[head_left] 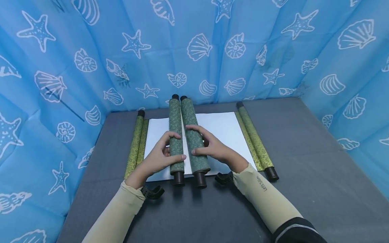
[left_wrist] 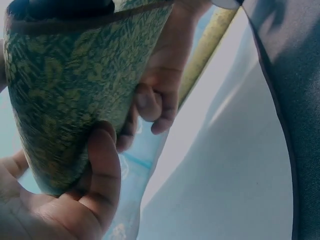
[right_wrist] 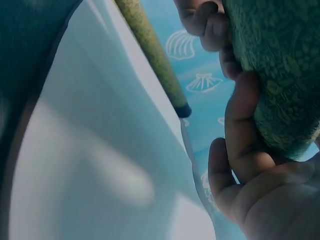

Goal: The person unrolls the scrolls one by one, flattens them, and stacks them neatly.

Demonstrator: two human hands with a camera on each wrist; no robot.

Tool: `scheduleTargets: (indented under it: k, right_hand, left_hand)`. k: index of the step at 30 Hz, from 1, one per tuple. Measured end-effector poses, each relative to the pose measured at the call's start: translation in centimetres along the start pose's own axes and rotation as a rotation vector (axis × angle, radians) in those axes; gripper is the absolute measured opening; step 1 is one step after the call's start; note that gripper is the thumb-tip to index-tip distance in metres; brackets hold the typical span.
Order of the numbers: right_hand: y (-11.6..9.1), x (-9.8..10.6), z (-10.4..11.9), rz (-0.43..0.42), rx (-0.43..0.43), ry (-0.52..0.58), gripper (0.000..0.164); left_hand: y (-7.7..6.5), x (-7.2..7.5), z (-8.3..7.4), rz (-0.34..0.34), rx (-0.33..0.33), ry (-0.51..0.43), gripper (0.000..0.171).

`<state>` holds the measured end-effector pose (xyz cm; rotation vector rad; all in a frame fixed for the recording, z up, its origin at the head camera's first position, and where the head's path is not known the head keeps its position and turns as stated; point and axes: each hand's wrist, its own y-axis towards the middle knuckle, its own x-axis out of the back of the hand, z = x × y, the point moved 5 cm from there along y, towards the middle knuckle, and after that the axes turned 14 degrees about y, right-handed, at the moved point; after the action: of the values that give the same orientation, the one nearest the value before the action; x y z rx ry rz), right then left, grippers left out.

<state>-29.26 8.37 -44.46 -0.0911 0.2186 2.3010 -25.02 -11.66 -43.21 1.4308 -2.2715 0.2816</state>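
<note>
Side by side above the opened scroll's white sheet [head_left: 222, 126] are two green patterned scroll rolls [head_left: 175, 118] with dark end knobs. A narrow white strip shows between them. My left hand [head_left: 156, 158] grips the left roll, thumb on the near face and fingers around its outer side. The right roll [head_left: 189, 113] is held by my right hand [head_left: 215, 146], its thumb and fingers curled about it. In the left wrist view, curled fingers [left_wrist: 105, 170] press against the green fabric [left_wrist: 65, 85]. The right wrist view likewise shows fingers [right_wrist: 242, 125] around green fabric [right_wrist: 285, 55].
Yellow-green rolls with dark knobs lie at both ends of the white sheet, one left [head_left: 133, 145] and one right [head_left: 258, 141]. All rests on a dark grey tabletop [head_left: 304, 162]. Behind hangs a blue curtain [head_left: 182, 33] with white shells and starfish.
</note>
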Motion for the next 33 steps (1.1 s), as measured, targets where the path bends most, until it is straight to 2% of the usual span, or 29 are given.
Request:
scheduleTargets:
  k: [4, 8, 13, 16, 20, 23, 28, 33]
  right_hand:
    - [-0.2, 0.0, -0.1, -0.013, -0.018, -0.030, 0.069]
    - [-0.1, -0.1, -0.3, -0.027, -0.019, -0.039, 0.050]
    - [0.0, 0.1, -0.3, -0.080, -0.035, -0.090, 0.035]
    - [0.1, 0.2, -0.4, -0.091, -0.048, -0.096, 0.041]
    - [0.0, 0.4, -0.4, -0.107, -0.084, -0.103, 0.062]
    - [-0.1, 0.5, -0.4, -0.120, -0.116, -0.088, 0.071]
    - [-0.2, 0.8, -0.1, -0.141, -0.125, -0.064, 0.069]
    - [-0.2, 1.0, 0.0, -0.148, -0.126, -0.066, 0.067]
  left_hand:
    - [0.1, -0.2, 0.4, 0.006, 0.028, -0.025, 0.049]
    - [0.2, -0.3, 0.8, -0.001, 0.059, -0.040, 0.037]
    - [0.1, 0.0, 0.9, -0.028, 0.059, -0.004, 0.036]
    - [0.2, -0.1, 1.0, -0.018, 0.046, -0.004, 0.034]
    - [0.3, -0.1, 1.1, -0.016, 0.047, 0.013, 0.028]
    - [0.3, 0.0, 1.1, -0.029, 0.063, 0.011, 0.033]
    - [0.2, 0.2, 1.0, -0.052, 0.075, -0.029, 0.043]
    - [0.1, 0.2, 0.9, -0.027, 0.052, -0.074, 0.045]
